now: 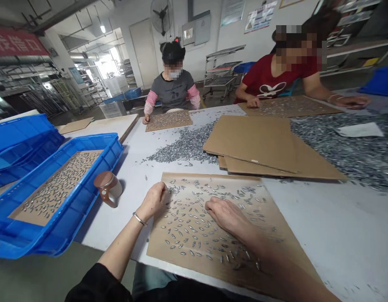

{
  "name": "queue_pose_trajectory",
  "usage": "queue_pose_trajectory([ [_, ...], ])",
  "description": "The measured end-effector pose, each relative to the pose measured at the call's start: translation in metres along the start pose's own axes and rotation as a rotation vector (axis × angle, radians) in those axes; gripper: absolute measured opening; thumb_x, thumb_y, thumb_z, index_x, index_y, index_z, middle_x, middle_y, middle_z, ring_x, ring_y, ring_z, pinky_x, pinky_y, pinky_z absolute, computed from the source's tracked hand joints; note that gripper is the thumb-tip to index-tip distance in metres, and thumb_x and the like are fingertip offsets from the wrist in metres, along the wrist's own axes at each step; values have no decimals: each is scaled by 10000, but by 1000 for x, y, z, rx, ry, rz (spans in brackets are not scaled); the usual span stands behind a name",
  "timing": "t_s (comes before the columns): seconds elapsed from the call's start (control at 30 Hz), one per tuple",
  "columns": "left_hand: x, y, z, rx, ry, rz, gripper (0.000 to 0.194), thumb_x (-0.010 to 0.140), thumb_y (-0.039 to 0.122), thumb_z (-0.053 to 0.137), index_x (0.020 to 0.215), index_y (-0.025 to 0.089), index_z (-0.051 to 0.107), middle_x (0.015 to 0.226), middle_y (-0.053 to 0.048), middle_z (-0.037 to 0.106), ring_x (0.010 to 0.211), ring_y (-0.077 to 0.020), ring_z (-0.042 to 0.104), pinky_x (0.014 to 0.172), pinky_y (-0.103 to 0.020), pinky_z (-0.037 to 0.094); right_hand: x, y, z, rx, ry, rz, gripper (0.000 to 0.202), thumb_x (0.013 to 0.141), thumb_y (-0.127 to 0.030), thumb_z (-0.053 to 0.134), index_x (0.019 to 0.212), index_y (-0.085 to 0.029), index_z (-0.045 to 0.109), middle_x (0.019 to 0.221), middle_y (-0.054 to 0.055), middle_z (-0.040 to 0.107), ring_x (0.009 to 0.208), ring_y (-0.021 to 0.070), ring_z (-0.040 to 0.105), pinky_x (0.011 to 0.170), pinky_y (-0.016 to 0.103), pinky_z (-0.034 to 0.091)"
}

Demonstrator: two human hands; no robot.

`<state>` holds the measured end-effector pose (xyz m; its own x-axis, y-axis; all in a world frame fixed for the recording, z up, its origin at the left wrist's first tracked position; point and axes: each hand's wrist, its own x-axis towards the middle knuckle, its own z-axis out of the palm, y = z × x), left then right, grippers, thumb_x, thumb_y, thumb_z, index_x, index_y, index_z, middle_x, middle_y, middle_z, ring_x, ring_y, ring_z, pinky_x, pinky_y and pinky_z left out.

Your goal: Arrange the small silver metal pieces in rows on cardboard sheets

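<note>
A cardboard sheet (187, 247) lies on the white table before me, with many small silvery metal pieces (193, 228) spread over it. At the sheet's upper left edge is my left hand (153, 200), its fingers curled together beside a few pieces; whatever they pinch is too small to make out. My right hand (223, 212) rests low over the middle of the sheet, fingers bent and pressed together, their tips hidden from view. A metal bracelet (139, 218) circles my left wrist. Beyond the sheet spreads a large heap of the same pieces (184, 144).
Stacked cardboard sheets (250, 138) lie beyond my right hand. To the left are a brown-handled mug (108, 186) and a blue crate (68, 226) holding a filled sheet. Two people (173, 90) (275, 79) sit across the table (338, 222), hands at their own sheets.
</note>
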<state>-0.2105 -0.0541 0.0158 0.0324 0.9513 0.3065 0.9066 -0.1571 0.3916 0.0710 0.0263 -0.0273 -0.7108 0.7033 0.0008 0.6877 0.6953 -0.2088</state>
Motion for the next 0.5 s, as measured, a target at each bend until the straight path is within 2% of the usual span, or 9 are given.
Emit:
queue_pose_trajectory([
  [0.13,-17,-17,-2,-42,8,-92,152,871,90,490,888,213,578,833,-17,661,734,-165,580,742,-284,465,6,0,2,-2,-20,-5,265,968,-137,447,818,-196,658,918,90,686,782,201,602,672,308,337],
  [0.23,-24,-22,4,-65,4,-133,177,860,66,494,846,208,599,842,-31,689,767,-172,617,766,-282,480,4,7,3,29,53,-18,244,969,-170,456,808,-208,635,890,82,681,775,203,611,685,307,365],
  [0.37,-19,-23,15,-92,-14,-147,182,899,82,480,832,209,593,890,-37,711,824,-173,647,812,-280,501,-11,16,0,121,154,-4,255,991,-229,417,797,-229,583,872,64,667,754,196,611,679,305,395],
  [0.5,-6,-21,30,-98,-48,-136,177,900,91,492,822,211,596,912,-48,689,845,-185,631,837,-299,507,-29,24,1,146,147,10,261,989,-251,410,766,-236,545,838,52,653,746,198,601,691,315,402],
])
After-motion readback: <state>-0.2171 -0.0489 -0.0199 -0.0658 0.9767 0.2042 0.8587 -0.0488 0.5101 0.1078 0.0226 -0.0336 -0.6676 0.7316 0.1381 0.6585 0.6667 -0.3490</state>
